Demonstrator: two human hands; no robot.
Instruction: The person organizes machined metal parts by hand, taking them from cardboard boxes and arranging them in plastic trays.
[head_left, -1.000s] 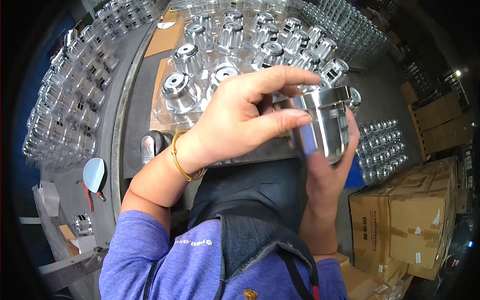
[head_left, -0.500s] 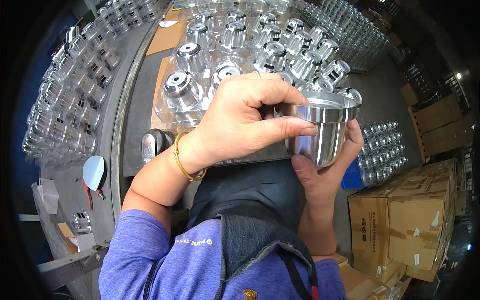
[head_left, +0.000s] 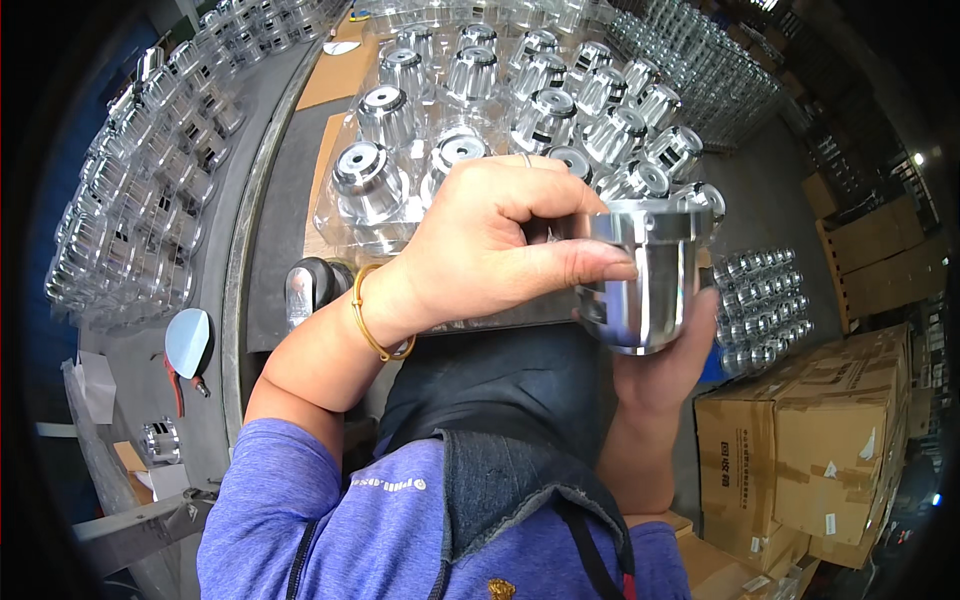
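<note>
A shiny metal cup (head_left: 662, 285) with a thicker band at its rim is held up in front of my body. My left hand (head_left: 500, 235) has its rim pinched, the thumb on the outer wall and the fingers curled over the edge. Around the lower right side of the cup curves my right hand (head_left: 660, 372), smeared by motion and partly hidden behind the metal. Beyond my hands, similar metal cups (head_left: 370, 180) stand bottom up in a clear plastic tray (head_left: 335, 228) on the table.
A dark rounded tool (head_left: 308, 290) lies at the table's near edge. To the left are stacked trays of cups (head_left: 130, 210), a light-blue disc (head_left: 187, 342) and red-handled pliers (head_left: 176, 388). Cardboard boxes (head_left: 800, 440) stand at the right, with more cups (head_left: 765, 305) behind them.
The cup has turned upright and its opening no longer shows. My right hand has shifted slightly down along its side, while my left hand keeps its pinch on the rim.
</note>
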